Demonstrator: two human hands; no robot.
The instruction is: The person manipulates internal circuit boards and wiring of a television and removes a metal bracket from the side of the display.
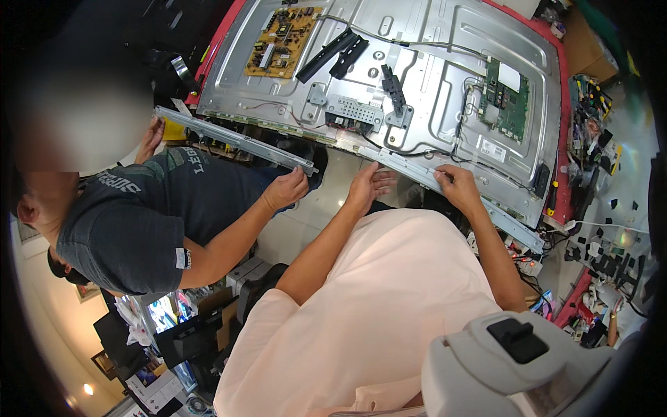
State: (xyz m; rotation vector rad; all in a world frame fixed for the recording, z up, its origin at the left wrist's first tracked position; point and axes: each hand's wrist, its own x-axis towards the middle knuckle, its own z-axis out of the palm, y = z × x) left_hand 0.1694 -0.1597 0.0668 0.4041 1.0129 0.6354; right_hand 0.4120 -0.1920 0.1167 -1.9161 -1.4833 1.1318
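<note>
A long silver metal strip (pixel 513 226) lies slantwise along the near edge of an opened flat TV panel (pixel 424 66), which rests back side up. My right hand (pixel 460 189) is at the strip's middle, thumb and fingers pinched on its near edge. Close to the strip's left end is my left hand (pixel 369 189), its fingers stretched out and apart, the fingertips near or touching the metal. At my left a co-worker (pixel 160 215) holds a second metal strip (pixel 236 141) by both ends, just off the panel's front edge.
The panel carries a tan circuit board (pixel 283 42), a green circuit board (pixel 506 101), loose black plastic pieces (pixel 333 55) and cables. Tools and small parts (pixel 590 97) crowd the right side. Boxes and a lit screen (pixel 163 313) stand at lower left.
</note>
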